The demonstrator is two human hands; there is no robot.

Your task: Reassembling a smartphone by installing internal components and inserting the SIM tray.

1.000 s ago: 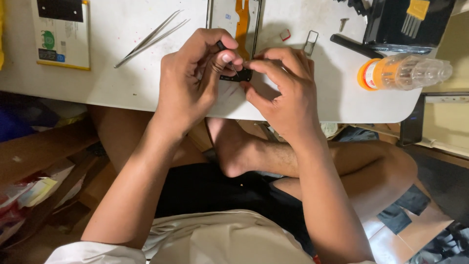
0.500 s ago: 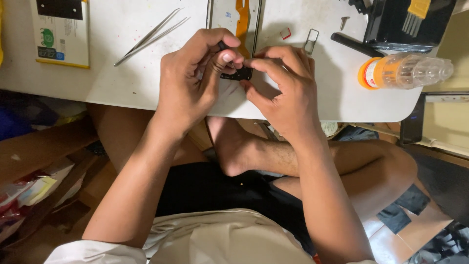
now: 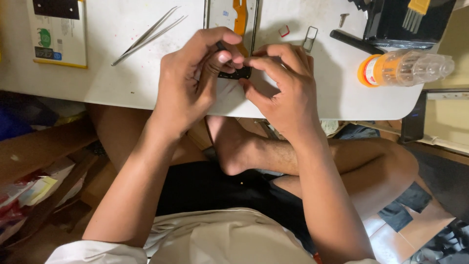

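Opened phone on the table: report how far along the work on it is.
Done: the opened phone lies with its orange flex cable exposed; tweezers and a loose screw lie aside. In hand: left hand and right hand pinch at its lower edge. Left: the phone is not closed up.

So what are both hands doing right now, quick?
Left hand: fingers closed, pinching a thin dark tool over the phone frame.
Right hand: fingers curled, pinching at the frame's bottom edge.

I see shiny metal tweezers (image 3: pixel 149 35) on a matt white counter (image 3: pixel 122 73), beside a clear glossy plastic bottle (image 3: pixel 405 69).
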